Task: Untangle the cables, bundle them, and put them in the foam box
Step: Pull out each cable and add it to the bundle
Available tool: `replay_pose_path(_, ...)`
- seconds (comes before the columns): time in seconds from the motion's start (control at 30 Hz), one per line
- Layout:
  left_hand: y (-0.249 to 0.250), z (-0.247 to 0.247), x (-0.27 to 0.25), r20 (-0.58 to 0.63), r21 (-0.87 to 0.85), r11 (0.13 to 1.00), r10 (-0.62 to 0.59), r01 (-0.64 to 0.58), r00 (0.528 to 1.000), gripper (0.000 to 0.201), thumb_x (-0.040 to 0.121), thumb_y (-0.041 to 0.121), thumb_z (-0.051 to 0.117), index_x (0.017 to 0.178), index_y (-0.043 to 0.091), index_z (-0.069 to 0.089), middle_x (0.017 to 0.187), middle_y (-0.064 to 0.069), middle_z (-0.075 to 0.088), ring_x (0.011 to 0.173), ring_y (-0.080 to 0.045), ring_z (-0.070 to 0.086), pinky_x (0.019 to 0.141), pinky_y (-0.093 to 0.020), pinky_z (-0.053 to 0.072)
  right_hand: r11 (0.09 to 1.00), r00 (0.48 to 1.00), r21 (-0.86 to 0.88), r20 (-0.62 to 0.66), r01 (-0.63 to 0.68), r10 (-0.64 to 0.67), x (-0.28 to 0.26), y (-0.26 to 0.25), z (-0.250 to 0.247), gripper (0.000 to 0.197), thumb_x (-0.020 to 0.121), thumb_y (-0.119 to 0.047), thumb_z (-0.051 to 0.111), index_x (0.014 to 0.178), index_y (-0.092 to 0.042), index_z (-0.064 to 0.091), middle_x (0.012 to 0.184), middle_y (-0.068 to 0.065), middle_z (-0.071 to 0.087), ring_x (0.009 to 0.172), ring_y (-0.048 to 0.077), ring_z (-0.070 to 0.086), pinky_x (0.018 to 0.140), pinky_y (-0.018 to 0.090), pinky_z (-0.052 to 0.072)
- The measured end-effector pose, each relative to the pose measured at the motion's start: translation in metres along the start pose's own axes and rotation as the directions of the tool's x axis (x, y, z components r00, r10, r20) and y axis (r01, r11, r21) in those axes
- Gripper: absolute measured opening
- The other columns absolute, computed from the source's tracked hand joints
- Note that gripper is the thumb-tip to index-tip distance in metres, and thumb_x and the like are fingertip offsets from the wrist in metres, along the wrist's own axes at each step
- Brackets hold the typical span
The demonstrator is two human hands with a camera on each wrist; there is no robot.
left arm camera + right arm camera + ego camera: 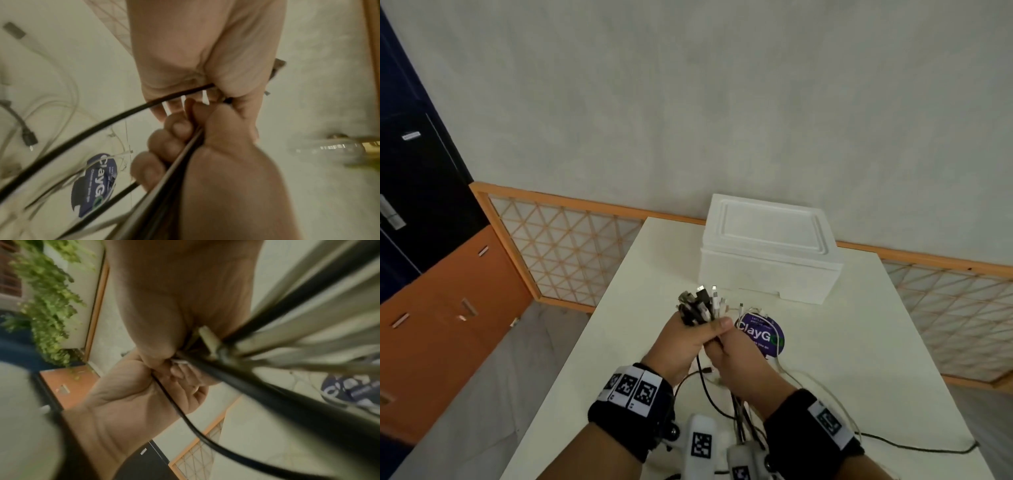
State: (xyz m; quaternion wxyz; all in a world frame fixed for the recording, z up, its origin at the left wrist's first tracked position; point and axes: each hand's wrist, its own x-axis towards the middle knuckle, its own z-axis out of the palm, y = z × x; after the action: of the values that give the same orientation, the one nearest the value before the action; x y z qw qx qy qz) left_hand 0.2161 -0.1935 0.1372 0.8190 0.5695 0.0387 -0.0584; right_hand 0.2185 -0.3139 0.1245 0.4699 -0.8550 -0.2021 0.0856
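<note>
Two hands meet just in front of the closed white foam box (pixel 767 253), which stands at the far end of the pale bench (pixel 859 342) with its lid on. The left hand (pixel 685 342) has its fingers (pixel 179 126) curled tight round a fistful of black and white cables (pixel 700 305), plug ends fanned out above the fist toward the box. The right hand (pixel 739 356) sits directly against it on the nearer side from the box, its fingers closed on the same strands where they leave the fist; the right wrist view shows black and pale cords running out of its grip. Below the hands the tails hang loose and sprawl over the bench, a thin white one looping across the round dark blue sticker (pixel 760 334) that lies between hands and box. The step in hand looks like gathering the ends level before winding. To do it well, I would keep the left fist firm so no plug slips back, let the right hand slide down the strands rather than tug, and free any crossing loop before coiling. The lid must come off before anything goes in.
</note>
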Motion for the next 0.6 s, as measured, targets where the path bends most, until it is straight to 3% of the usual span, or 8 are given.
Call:
replay_pose_path(0.07, -0.001, -0.009, 0.003, 0.057, -0.228, 0.974, 0.000, 0.013, 0.998, 0.054, 0.061, 0.013, 0.087, 0.110, 0.009, 0.064, 0.100, -0.017, 0.071, 0.097, -0.026, 0.068, 0.078, -0.032, 0.057, 0.972, 1.000, -0.235, 0.029, 0.009, -0.002, -0.001, 0.005, -0.006, 0.015, 0.093, -0.016, 0.042, 0.105, -0.013, 0.051, 0.090, 0.004, 0.063, 0.082, 0.020, 0.061, 0.072, 0.037, 0.049)
replay_pose_path(0.13, 0.000, -0.019, 0.003, 0.088, -0.379, 0.924, -0.010, 0.043, 0.996, 0.069, 0.055, 0.029, 0.091, 0.114, 0.009, 0.063, 0.101, -0.020, 0.069, 0.092, -0.028, 0.068, 0.077, -0.038, 0.057, 0.887, 0.995, -0.462, 0.091, 0.009, 0.037, -0.004, 0.007, -0.012, 0.012, 0.095, -0.018, 0.041, 0.101, -0.009, 0.045, 0.089, 0.014, 0.062, 0.082, 0.031, 0.060, 0.063, 0.037, 0.042)
replay_pose_path(0.23, -0.001, -0.018, 0.000, 0.012, -0.331, 0.943, -0.040, 0.042, 0.999, 0.031, 0.076, 0.032, 0.071, 0.096, 0.009, 0.072, 0.097, -0.014, 0.070, 0.085, -0.026, 0.069, 0.076, -0.037, 0.055, 0.783, 0.981, -0.614, 0.193, 0.098, 0.029, -0.009, 0.003, -0.015, 0.016, 0.096, -0.019, 0.039, 0.106, -0.007, 0.043, 0.095, 0.015, 0.063, 0.088, 0.032, 0.060, 0.061, 0.032, 0.032)
replay_pose_path(0.3, -0.003, -0.013, -0.001, -0.109, -0.248, 0.968, -0.054, 0.025, 0.993, 0.017, 0.086, 0.018, 0.060, 0.084, 0.011, 0.074, 0.085, -0.010, 0.071, 0.075, -0.021, 0.068, 0.071, -0.033, 0.054, 0.794, 0.984, -0.601, 0.177, 0.097, 0.014, -0.008, -0.001, -0.013, 0.017, 0.096, -0.020, 0.040, 0.104, -0.006, 0.045, 0.095, 0.015, 0.063, 0.088, 0.033, 0.060, 0.062, 0.033, 0.034)
replay_pose_path(0.37, -0.007, -0.009, -0.001, -0.174, -0.240, 0.970, -0.084, 0.040, 0.981, 0.025, 0.094, 0.015, 0.053, 0.081, 0.011, 0.074, 0.081, -0.009, 0.072, 0.073, -0.018, 0.068, 0.070, -0.031, 0.053, 0.861, 0.991, -0.508, 0.118, 0.001, 0.068, -0.004, -0.006, -0.009, 0.013, 0.094, -0.020, 0.043, 0.097, -0.007, 0.046, 0.089, 0.015, 0.062, 0.084, 0.033, 0.060, 0.063, 0.034, 0.038)
replay_pose_path(0.43, -0.008, -0.008, -0.002, -0.201, -0.273, 0.959, -0.129, 0.071, 0.971, 0.027, 0.097, 0.022, 0.050, 0.088, 0.009, 0.072, 0.091, -0.012, 0.070, 0.082, -0.022, 0.067, 0.078, -0.035, 0.051, 0.911, 0.987, -0.398, 0.066, -0.108, 0.146, 0.001, -0.010, -0.004, 0.011, 0.090, -0.019, 0.046, 0.093, -0.009, 0.046, 0.087, 0.014, 0.062, 0.081, 0.031, 0.061, 0.066, 0.035, 0.046)
replay_pose_path(0.53, -0.003, -0.013, -0.003, -0.215, -0.381, 0.922, -0.165, 0.073, 0.963, 0.033, 0.098, 0.032, 0.045, 0.098, 0.008, 0.068, 0.095, -0.011, 0.071, 0.093, -0.026, 0.063, 0.088, -0.038, 0.047, 0.946, 0.988, -0.302, 0.051, -0.121, 0.142, 0.003, -0.010, 0.001, 0.015, 0.089, -0.024, 0.048, 0.096, -0.010, 0.053, 0.092, 0.009, 0.063, 0.085, 0.027, 0.061, 0.074, 0.039, 0.050)
replay_pose_path(0.6, 0.000, -0.019, -0.002, -0.211, -0.462, 0.885, -0.168, 0.054, 0.963, 0.038, 0.099, 0.036, 0.042, 0.107, 0.007, 0.066, 0.100, -0.013, 0.072, 0.105, -0.030, 0.060, 0.099, -0.041, 0.041, 0.973, 0.987, -0.174, 0.031, -0.153, 0.161, 0.002, -0.012, 0.000, 0.009, 0.091, -0.027, 0.050, 0.086, -0.023, 0.055, 0.081, -0.007, 0.063, 0.079, 0.013, 0.060, 0.069, 0.032, 0.048)
